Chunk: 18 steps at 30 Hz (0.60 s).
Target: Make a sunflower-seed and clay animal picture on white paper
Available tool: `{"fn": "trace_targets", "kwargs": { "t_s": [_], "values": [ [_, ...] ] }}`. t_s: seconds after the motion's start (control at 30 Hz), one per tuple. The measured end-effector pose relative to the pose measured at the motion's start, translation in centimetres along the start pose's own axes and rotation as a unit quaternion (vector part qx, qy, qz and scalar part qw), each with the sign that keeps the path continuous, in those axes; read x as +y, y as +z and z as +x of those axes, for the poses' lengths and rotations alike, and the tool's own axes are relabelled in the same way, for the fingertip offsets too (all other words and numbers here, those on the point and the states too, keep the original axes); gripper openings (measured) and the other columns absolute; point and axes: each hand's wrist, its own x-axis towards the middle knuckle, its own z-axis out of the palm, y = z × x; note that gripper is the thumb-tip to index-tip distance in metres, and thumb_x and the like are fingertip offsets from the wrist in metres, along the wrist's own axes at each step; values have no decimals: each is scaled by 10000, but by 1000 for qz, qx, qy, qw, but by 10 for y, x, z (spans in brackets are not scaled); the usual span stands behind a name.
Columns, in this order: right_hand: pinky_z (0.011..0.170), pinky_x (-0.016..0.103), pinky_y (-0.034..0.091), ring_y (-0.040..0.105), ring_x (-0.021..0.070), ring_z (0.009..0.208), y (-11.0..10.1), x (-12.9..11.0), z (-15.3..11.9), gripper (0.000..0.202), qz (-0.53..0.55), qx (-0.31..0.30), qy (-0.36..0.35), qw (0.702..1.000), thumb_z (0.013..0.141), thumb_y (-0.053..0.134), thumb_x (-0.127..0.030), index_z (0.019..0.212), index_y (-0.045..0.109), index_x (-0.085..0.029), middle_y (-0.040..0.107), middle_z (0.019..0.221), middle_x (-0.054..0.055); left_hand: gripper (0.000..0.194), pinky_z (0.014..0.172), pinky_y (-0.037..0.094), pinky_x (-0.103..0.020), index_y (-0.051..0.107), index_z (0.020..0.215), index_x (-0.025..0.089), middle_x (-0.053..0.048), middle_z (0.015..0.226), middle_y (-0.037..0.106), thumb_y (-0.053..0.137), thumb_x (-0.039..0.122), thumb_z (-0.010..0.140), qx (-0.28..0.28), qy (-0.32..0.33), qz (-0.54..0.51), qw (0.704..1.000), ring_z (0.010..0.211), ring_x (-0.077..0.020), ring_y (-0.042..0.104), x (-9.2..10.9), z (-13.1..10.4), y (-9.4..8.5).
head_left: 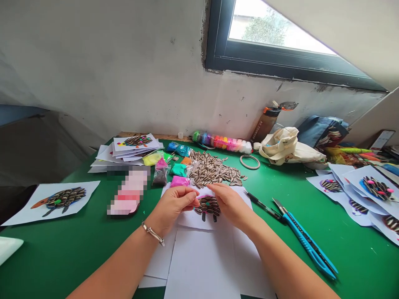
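Note:
Over a sheet of white paper, my left hand [178,203] has thumb and fingers pinched together. Whatever sits in that pinch is too small to make out. To its right, my right hand [232,204] holds its fingers stretched out above the picture's right side, with nothing visible in them. Between both hands lies a hedgehog-like seed picture [207,204], made of striped sunflower seeds with a green dot, a pink edge and dark legs. My hands cover part of it. Just behind is a pile of loose sunflower seeds [215,168]. Bags of coloured clay [181,181] lie beside the pile.
A blue utility knife [308,241] and a black pen [264,206] lie at right. Finished seed pictures are stacked at far right [374,189] and back left [137,143]; another [62,201] lies at left. A bottle [264,122] and cloth bag [286,145] stand behind.

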Motion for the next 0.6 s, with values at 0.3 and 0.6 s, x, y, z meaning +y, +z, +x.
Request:
{"fn": "trace_targets", "kwargs": {
  "t_s": [0.3,0.6],
  "values": [
    [892,367,503,606,218,1046,-2,6,-1,374,-26,-35,-41,998,926,384,-95,1174,640,-206,676,1115,91,456,750,493,-282,725,847,164,-31,735,707,835,535,604,0,-2,0,1000,754,-154,628,0,1,1],
    [898,372,507,608,225,1032,2,10,0,435,-64,13,-71,995,834,398,20,1039,721,-184,689,1108,109,479,751,498,-282,725,880,154,-39,757,719,839,522,596,4,-5,0,1000,762,-157,637,-1,1,0]
  ]
}}
